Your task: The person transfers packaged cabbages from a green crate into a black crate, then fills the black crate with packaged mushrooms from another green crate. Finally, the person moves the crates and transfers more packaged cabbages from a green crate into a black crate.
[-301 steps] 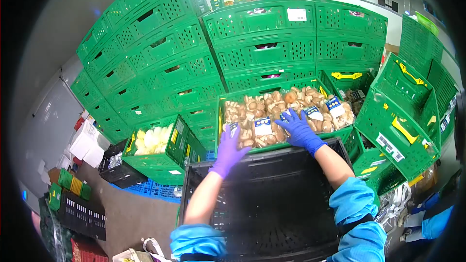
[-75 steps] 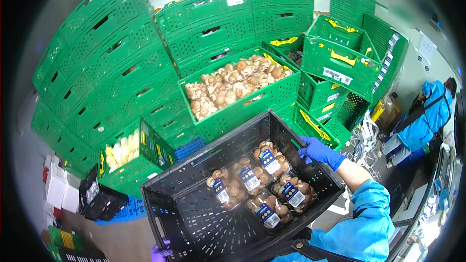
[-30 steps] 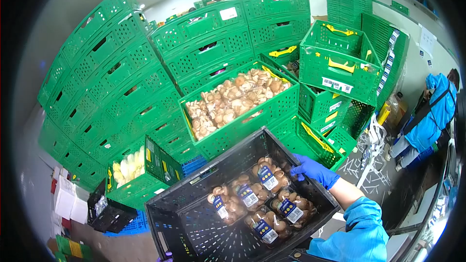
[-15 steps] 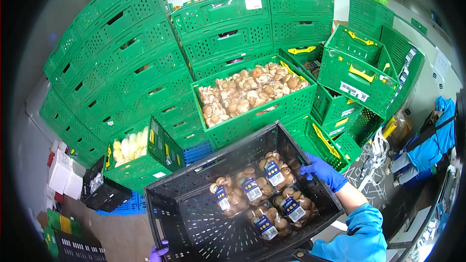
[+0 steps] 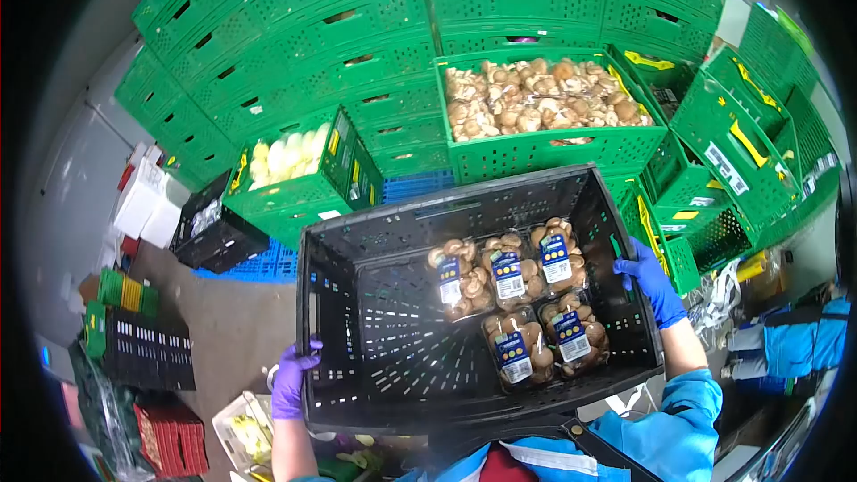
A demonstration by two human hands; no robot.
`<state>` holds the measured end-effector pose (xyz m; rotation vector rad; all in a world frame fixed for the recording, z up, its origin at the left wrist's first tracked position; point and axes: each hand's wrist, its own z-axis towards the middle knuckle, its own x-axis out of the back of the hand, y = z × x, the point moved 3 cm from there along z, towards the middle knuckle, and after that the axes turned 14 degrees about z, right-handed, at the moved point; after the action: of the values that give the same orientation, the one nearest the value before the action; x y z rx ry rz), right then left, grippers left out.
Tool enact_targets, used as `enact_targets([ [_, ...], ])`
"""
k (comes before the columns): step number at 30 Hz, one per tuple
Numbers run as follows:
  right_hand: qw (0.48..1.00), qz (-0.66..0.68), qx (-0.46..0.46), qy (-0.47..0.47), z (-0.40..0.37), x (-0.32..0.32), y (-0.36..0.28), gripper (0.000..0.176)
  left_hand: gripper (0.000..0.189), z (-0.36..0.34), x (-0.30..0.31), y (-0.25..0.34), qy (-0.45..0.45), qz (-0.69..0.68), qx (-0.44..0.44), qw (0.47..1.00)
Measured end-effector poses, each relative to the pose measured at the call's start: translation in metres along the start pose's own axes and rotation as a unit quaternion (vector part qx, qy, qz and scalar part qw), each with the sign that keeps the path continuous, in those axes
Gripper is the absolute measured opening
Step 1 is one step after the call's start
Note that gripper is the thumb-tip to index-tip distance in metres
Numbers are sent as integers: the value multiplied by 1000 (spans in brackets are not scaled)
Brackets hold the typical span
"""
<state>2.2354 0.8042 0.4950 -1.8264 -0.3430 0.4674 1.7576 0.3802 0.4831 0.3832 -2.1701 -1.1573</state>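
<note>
I carry a black plastic crate [image 5: 384,366] in front of me. My left hand [image 5: 290,380], in a purple glove, grips its left rim. My right hand [image 5: 651,279], in a blue glove, grips its right rim. Several wrapped packs of brown mushrooms [image 5: 518,295] with blue-and-yellow labels lie in the crate's right half. Just beyond the crate stands a green crate of mushroom packs [image 5: 536,153].
Stacks of green crates [image 5: 295,45] rise behind and to the left. A green crate with pale produce [image 5: 295,196] sits at left, with a black crate [image 5: 210,236] beside it. Tilted green crates [image 5: 732,143] stand at right. A person in blue [image 5: 794,344] is at far right.
The view has swung left and down. The black crate now sits level and square before me, and my left hand shows fully on its left rim. Both hands keep their grip.
</note>
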Motion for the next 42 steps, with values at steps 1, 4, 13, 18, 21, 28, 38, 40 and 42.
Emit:
enact_targets([
  [1, 1000, -19, 6, 3, 0, 4, -4, 42, 29, -2, 0, 8, 4, -7, 0, 1000],
  [4, 999, -45, 8, 8, 0, 17, -17, 43, 30, 2, -4, 27, -24, 3, -4, 1000],
  [13, 968, -223, 68, 89, 127, 263, -26, 32, 37, 29, -164, 167, -122, -123, -90, 981],
  [18, 965, -225, -16, 135, 169, 293, -55, 56, 30, 106, -241, 141, -83, -59, -133, 986],
  [21, 978, -203, -17, 54, 216, 347, -32, 66, 27, 93, -240, 150, -69, -101, -113, 986],
  [28, 751, -603, 254, 89, 161, 101, -105, 79, 44, 74, -222, 132, 19, -158, -207, 965],
  [38, 766, -462, 352, -274, 24, -295, -80, 64, 44, 4, -128, -126, -2, -292, -3, 957],
  [40, 756, -492, 351, -251, 18, -340, -51, 75, 43, -28, -65, -155, -25, -281, 49, 958],
  [42, 738, -562, 332, -170, 30, -372, -25, 84, 43, -58, 0, -181, -44, -267, 92, 958],
])
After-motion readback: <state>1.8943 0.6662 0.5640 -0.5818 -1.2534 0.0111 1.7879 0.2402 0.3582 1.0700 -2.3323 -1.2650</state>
